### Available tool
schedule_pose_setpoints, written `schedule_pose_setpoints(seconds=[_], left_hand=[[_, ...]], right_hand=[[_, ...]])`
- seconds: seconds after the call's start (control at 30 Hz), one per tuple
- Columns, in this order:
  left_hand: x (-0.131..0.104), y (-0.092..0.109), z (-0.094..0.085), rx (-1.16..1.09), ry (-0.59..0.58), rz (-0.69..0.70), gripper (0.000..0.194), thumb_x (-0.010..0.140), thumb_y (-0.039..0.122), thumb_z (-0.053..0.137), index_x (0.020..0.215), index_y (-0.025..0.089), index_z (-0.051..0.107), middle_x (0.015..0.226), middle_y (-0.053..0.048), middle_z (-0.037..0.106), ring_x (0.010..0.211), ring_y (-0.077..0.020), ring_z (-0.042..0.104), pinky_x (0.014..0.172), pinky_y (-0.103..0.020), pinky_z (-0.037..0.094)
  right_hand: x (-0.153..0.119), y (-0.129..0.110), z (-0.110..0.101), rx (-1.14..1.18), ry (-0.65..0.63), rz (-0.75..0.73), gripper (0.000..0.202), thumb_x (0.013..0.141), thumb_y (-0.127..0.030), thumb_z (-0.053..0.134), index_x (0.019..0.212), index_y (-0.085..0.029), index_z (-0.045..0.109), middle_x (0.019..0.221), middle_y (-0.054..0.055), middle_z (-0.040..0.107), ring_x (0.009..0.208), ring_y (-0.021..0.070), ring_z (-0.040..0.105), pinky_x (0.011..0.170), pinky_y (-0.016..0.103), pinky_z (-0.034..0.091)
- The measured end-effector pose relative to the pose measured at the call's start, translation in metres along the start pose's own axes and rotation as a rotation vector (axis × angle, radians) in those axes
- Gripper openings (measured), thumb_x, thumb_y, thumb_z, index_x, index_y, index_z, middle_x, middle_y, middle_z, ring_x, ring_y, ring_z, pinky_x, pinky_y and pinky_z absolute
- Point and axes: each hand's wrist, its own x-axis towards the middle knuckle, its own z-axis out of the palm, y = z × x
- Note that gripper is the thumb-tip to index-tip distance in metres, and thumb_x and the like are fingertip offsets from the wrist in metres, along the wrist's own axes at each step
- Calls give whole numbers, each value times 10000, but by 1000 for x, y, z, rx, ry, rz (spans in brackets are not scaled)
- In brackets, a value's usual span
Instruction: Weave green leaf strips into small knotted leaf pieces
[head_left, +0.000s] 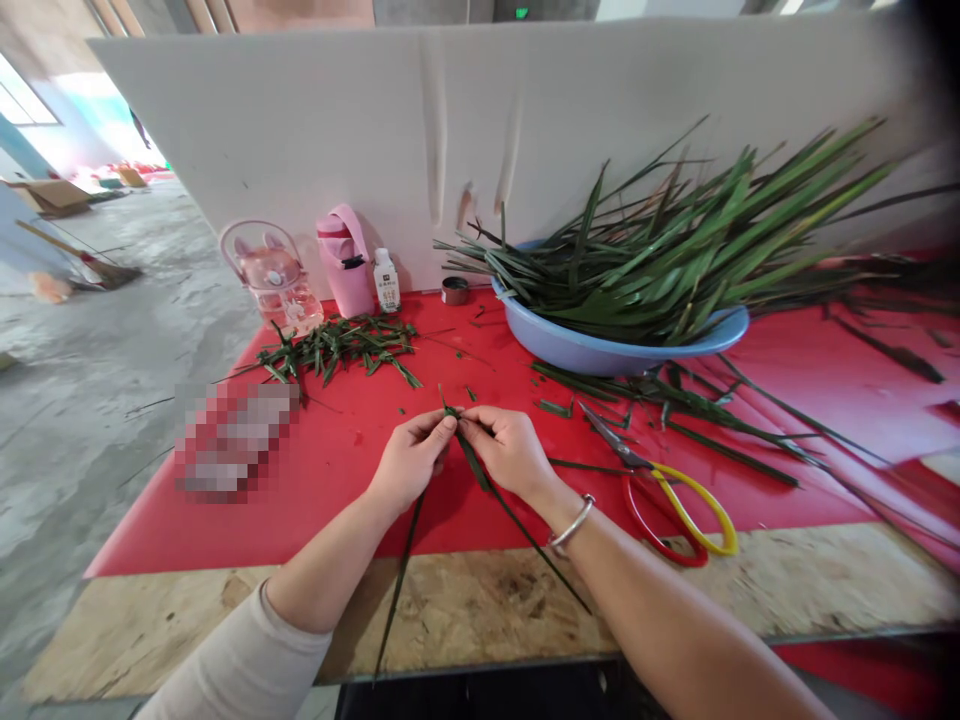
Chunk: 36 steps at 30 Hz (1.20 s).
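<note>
A narrow, dark green leaf strip (473, 463), folded at its top, lies right at the fingertips, midway between the two hands and above the red sheet (360, 520). Its broader part slants from the pinch back toward the person and slightly right, passing just beside the right hand (506, 450). The left hand (415, 458) is about equally near; thumb and fingers of both hands are closed on the fold, tips almost touching.

Two thin tails show below: one drops by the left forearm past the board's edge, the other runs under the right wrist.

Counted: one pair of scissors with a red and a yellow handle (697, 505), right of the right hand; one blue plastic basin (600, 350) of long leaves; two pink bottles (349, 275); one small white bottle (386, 280); one heap of short green pieces (337, 348), too tangled to count.
</note>
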Motion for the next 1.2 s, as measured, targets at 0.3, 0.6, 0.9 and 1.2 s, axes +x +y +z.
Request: schedule_pose_setpoints(seconds=[0.3,0.6,0.9,1.2], left_hand=[[10,10,-17,13,-13,-26,332,661,443,672,764,163,525,505,92,358,339,-10,253,340,-145,130],[3,12,-15,23,-113,76,420,686,417,669,1023,180,590,589,40,562,353,-9,268,351,-162,161],[-1,3,-7,-53,-137,28,339,674,417,679,873,148,620,520,40,479,408,-36,333,371,-150,172],[7,8,-13,-158,-8,145,289,679,385,683,835,163,587,523,65,442,374,-11,279,352,-133,185]], right_hand=[[3,9,-29,2,-323,219,222,777,-385,568,788,-164,587,532,-28,553,439,87,451,449,199,323],[10,5,-32,1036,-428,648,332,882,-426,340,717,-187,501,392,-99,215,346,69,119,355,183,137],[6,6,-10,1080,-197,400,157,786,-299,554,843,-161,601,551,-44,432,468,66,366,453,180,310],[-1,6,-30,1184,-598,255,249,758,-240,605,968,-107,619,631,15,587,573,116,548,607,268,428]])
